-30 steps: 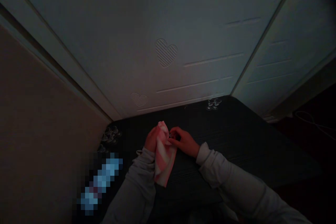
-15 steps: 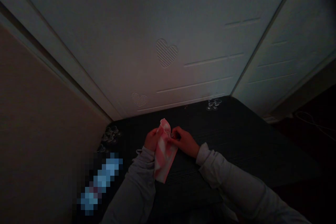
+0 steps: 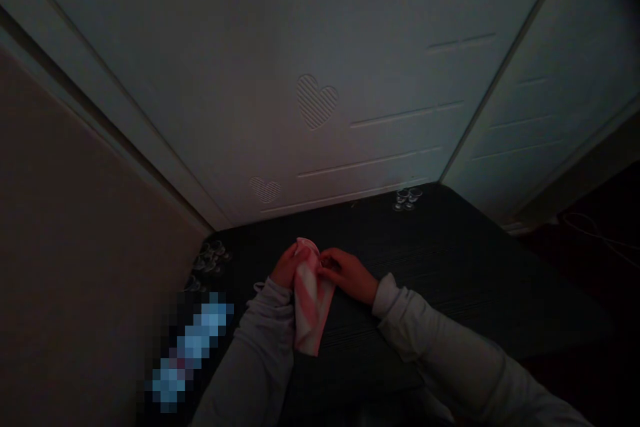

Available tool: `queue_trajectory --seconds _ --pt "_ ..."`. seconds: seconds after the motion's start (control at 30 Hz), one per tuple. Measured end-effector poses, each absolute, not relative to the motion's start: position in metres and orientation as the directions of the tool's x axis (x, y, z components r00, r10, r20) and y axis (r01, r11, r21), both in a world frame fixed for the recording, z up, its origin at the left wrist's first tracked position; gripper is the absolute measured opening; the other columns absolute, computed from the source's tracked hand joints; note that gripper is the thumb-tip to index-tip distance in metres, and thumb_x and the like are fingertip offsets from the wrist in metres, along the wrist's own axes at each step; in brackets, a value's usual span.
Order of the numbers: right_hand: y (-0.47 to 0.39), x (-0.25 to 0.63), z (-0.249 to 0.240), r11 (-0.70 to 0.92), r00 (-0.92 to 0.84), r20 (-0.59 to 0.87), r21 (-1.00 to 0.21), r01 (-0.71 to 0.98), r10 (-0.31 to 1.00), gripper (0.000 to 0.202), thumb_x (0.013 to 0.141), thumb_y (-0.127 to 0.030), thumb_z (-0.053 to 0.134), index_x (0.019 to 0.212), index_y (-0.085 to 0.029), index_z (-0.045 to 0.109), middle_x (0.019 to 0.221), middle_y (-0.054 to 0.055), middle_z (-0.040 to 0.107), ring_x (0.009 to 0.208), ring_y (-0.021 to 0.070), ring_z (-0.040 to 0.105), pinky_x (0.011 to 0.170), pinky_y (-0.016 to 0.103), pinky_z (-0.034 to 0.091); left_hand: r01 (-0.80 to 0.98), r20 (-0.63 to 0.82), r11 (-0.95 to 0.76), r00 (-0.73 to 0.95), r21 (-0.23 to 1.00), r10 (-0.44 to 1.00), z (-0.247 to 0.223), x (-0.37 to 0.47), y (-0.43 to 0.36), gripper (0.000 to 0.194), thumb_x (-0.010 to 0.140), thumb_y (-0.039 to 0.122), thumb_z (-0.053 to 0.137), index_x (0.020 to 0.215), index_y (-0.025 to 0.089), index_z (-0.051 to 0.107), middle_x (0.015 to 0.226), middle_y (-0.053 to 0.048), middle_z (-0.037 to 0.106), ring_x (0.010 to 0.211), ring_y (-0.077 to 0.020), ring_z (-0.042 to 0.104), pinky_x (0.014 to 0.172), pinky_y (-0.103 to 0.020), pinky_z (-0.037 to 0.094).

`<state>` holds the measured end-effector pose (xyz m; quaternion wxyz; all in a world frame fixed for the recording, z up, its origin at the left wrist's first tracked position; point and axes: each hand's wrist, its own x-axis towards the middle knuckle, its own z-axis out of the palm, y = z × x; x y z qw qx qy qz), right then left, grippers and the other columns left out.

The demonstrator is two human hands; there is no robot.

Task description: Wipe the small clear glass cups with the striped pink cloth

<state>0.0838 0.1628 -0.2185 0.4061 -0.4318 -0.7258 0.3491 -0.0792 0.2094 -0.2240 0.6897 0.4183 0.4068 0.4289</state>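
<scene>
In the view from my head, I had both hands together over the middle of the dark table point(image 3: 425, 260), nearer its left edge than its right. My left hand point(image 3: 285, 268) was closed round the upper part of a pink and white cloth point(image 3: 309, 303), whose loose end hung down toward the table's near edge. My right hand point(image 3: 353, 275) was drawn in narrow, thumb and fingers nipping the cloth at its right side; a small thing seemed to be caught there too, but it was too dark and too well covered for me to name. Small stemmed glasses stood in two lots: a few point(image 3: 403, 196) on the far edge, close to the far right corner, and a larger cluster point(image 3: 211, 253) by the left edge, just in from the far left corner. A pixelated blue patch point(image 3: 193, 347) hid whatever lay along the left edge nearer me. I judged the handling with the cloth to be partway through, since my fingers were busy in its folds and nothing had been let go. Neither lot of glasses looked finished or waiting, so I could not tell how much was left.
</scene>
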Motion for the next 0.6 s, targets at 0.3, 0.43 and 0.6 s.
queue_trajectory --seconds 0.3,0.43,0.6 --pt "0.1670 0.0862 -0.2205 0.364 -0.224 0.301 -0.864 0.347 0.927 0.020 0.079 -0.027 0.051 0.097 -0.018 0.052 0.082 0.002 0.055 0.072 0.0129 0.051 0.066 0.026 0.042 -0.240 -0.258 0.309 0.221 0.920 0.940 -0.2235 -0.0755 0.2090 0.043 0.059 0.049 0.064 0.077 0.010 0.061 0.064 -0.004 0.062 0.055 -0.0129 0.053 0.055 -0.026 0.040" --pt "0.1693 0.0867 -0.2238 0.337 -0.204 0.280 -0.874 0.350 0.938 0.024 0.080 -0.027 0.049 0.102 -0.018 0.050 0.085 0.003 0.056 0.073 0.0134 0.051 0.067 0.027 0.042 -0.215 -0.231 0.285 0.247 0.934 0.941 -0.2260 -0.0780 0.2094 0.036 0.056 0.040 0.070 0.079 0.013 0.061 0.069 -0.001 0.062 0.059 -0.0117 0.054 0.060 -0.025 0.040" --pt "0.1693 0.0875 -0.2224 0.324 -0.193 0.270 -0.877 0.354 0.943 0.022 0.083 -0.029 0.043 0.101 -0.018 0.049 0.086 0.004 0.057 0.075 0.0141 0.052 0.069 0.028 0.041 -0.125 -0.241 0.277 0.247 0.953 0.939 -0.2280 -0.0824 0.2103 0.030 0.056 0.036 0.070 0.075 0.014 0.061 0.063 0.002 0.059 0.055 -0.0092 0.050 0.057 -0.023 0.037"
